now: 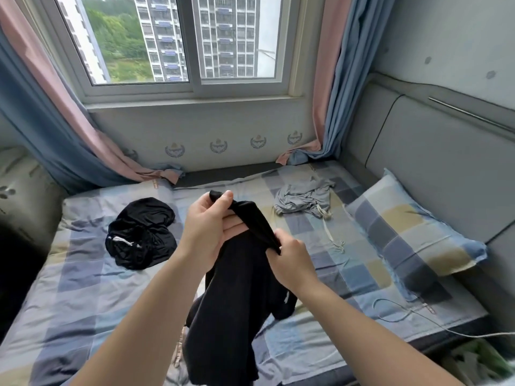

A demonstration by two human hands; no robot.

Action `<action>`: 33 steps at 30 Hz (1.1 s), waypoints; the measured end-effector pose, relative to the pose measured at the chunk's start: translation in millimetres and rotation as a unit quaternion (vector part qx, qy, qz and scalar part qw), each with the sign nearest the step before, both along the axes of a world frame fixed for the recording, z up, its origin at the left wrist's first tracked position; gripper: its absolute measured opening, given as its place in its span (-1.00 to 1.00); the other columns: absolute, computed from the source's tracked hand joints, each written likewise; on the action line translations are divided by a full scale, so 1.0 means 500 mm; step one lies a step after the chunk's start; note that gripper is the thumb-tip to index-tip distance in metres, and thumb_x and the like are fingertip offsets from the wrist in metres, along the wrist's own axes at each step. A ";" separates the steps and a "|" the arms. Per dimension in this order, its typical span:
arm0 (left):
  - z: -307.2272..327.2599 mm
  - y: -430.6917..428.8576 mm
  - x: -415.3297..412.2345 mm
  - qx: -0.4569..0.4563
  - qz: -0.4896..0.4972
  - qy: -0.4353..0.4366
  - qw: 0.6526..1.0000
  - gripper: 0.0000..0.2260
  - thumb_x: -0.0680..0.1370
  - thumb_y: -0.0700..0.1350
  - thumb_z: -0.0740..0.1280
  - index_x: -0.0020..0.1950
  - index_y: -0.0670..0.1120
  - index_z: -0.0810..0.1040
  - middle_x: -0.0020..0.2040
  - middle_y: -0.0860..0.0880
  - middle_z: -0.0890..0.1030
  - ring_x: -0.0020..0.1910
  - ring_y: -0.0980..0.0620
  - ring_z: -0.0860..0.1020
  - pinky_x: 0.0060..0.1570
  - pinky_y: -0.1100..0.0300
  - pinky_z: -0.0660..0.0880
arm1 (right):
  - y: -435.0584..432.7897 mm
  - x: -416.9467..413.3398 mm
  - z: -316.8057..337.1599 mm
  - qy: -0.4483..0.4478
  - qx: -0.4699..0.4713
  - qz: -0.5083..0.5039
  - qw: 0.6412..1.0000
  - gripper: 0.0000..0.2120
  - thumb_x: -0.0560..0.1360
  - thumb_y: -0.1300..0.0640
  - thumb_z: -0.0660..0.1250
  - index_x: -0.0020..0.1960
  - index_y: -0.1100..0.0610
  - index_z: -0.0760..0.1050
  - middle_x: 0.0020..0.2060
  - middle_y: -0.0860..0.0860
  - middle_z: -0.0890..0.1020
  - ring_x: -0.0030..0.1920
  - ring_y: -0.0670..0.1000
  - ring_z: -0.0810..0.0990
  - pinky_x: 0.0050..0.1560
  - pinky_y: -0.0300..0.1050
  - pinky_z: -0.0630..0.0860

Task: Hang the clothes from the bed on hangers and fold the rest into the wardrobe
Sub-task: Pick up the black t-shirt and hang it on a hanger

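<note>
Over bed (83, 288), garment (237, 288) between left hand (207, 229), right hand (292, 260)

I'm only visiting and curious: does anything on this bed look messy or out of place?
Yes. A black heap and a grey garment, drawstrings trailing, lie crumpled on the bed rather than folded. A white cable snakes over the sheet near the pillow. Curtain ends bunch at its far edge.

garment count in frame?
3. A dangling black garment gripped by the left hand and right hand; a crumpled black garment on the bed, left; a grey garment beside the pillow. Others may be hidden out of frame.
</note>
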State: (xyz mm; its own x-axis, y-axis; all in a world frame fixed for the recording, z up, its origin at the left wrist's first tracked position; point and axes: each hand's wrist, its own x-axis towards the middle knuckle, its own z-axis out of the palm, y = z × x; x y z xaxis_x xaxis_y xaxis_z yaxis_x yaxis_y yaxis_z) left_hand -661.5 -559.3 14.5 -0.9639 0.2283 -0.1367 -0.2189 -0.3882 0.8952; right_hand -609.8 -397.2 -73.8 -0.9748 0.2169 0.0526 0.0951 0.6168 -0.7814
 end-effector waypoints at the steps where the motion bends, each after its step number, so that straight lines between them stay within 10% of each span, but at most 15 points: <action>1: -0.001 -0.005 -0.001 0.007 0.009 -0.003 1.000 -0.84 0.68 -0.16 0.25 -0.09 -0.15 0.47 -0.14 -0.22 0.70 -0.06 -0.22 0.71 -0.18 0.01 0.65 | 0.013 0.001 -0.008 -0.015 0.035 -0.001 0.999 -0.78 0.52 0.21 0.23 -0.25 -0.04 0.34 -0.46 -0.08 0.47 -0.46 -0.05 0.44 -0.47 -0.13 0.28; 12: -0.017 -0.033 -0.029 0.062 0.083 -0.027 0.994 -0.90 0.69 -0.17 0.23 0.04 -0.18 0.48 -0.13 -0.20 0.72 -0.03 -0.20 0.71 -0.16 -0.01 0.66 | 0.200 0.015 -0.068 -0.169 0.162 -0.069 0.970 -0.72 0.59 -0.09 0.28 -0.23 0.02 0.46 -0.27 -0.02 0.62 -0.10 0.14 0.57 -0.04 -0.01 0.34; 21: -0.055 -0.003 -0.053 0.020 0.071 -0.094 0.993 -0.86 0.70 -0.16 0.20 -0.01 -0.16 0.46 0.01 -0.23 0.68 -0.06 -0.17 0.72 -0.23 0.03 0.66 | 0.236 0.026 0.018 -0.108 -0.120 0.002 0.987 -0.63 0.46 0.05 0.52 -0.13 0.34 0.49 -0.33 0.08 0.56 -0.29 0.01 0.55 -0.22 -0.12 0.46; 29: -0.059 0.023 -0.022 -0.201 -0.123 -0.068 0.970 -0.87 0.67 -0.05 0.28 0.20 0.01 0.55 0.22 -0.02 0.62 0.21 -0.12 0.59 0.09 -0.02 0.57 | 0.162 0.004 0.118 -0.112 -0.302 -0.018 0.947 -0.68 0.66 0.02 0.25 -0.14 0.19 0.61 -0.31 0.06 0.68 -0.34 -0.01 0.66 -0.40 -0.21 0.53; 33: -0.067 0.036 0.014 -0.270 -0.154 -0.020 0.950 -0.90 0.63 -0.07 0.35 0.12 -0.02 0.59 0.11 -0.07 0.69 0.02 -0.03 0.66 0.08 0.02 0.57 | 0.129 -0.014 0.142 -0.086 -0.309 -0.062 0.945 -0.68 0.68 0.00 0.21 -0.04 0.23 0.53 -0.18 0.19 0.64 -0.21 0.14 0.64 -0.17 0.00 0.60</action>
